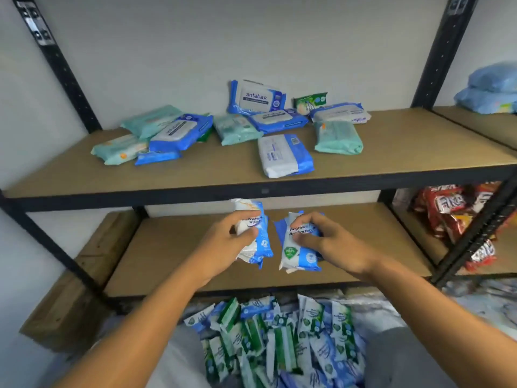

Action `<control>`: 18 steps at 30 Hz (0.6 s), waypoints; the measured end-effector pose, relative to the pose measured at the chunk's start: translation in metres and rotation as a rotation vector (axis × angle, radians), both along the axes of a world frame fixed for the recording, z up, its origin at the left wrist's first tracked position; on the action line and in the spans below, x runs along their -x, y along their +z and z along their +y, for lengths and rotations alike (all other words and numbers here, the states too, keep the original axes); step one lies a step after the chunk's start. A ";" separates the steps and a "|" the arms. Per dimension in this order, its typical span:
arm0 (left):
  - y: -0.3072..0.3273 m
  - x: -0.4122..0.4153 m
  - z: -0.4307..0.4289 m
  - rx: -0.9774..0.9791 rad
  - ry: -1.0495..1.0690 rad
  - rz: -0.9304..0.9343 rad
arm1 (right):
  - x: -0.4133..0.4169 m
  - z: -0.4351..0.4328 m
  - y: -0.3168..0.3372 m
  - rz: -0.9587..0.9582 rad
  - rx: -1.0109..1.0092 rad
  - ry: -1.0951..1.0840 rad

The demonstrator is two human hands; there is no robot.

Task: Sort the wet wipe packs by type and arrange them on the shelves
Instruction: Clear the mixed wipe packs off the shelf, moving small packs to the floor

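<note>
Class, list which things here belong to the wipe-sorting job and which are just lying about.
Job: left packs in left hand; right packs in right hand; loose pack pile below; mixed packs on upper shelf.
Lying about: red snack packets; blue plastic bundles; cardboard box.

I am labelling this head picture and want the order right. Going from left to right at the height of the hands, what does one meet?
Cardboard box → left hand gripping a blue wipes pack → right hand gripping a second blue pack → red snack bags.
</note>
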State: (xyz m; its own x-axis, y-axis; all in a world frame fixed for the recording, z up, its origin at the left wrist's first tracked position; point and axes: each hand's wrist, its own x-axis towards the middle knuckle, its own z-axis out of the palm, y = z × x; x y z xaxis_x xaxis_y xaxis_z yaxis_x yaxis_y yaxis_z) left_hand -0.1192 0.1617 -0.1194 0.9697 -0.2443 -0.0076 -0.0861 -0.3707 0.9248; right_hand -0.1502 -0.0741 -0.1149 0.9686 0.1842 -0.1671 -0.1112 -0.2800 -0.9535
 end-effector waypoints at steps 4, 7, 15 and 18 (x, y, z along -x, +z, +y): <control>-0.067 0.010 0.003 -0.067 0.057 0.096 | 0.000 0.016 -0.067 0.103 0.041 -0.002; -0.117 0.011 0.001 -0.152 0.057 0.173 | -0.006 0.024 -0.106 0.177 0.170 0.022; -0.194 0.003 -0.007 -0.375 0.026 0.339 | -0.017 0.034 -0.204 0.343 0.251 0.040; -0.212 0.006 -0.015 -0.373 -0.001 0.397 | -0.017 0.036 -0.224 0.388 0.244 0.029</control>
